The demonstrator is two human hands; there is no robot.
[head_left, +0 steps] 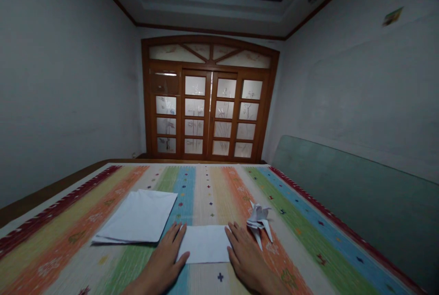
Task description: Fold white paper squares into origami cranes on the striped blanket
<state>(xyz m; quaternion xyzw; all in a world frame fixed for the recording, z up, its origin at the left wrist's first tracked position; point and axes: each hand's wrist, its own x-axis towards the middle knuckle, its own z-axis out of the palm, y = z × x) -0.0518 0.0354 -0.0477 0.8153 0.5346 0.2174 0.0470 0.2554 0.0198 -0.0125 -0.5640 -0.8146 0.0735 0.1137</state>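
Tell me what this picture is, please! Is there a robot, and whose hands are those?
There's no robot here, just a person. They wear a camera on their head, so this one picture shows roughly what's in front of them. Those are their own left hand and right hand.

The table has a striped cloth. Between the hands lies a white paper rectangle. Fingers rest on its two ends, but nothing is lifted. A pile of white paper sits to the left, and pointy folded paper to the right.
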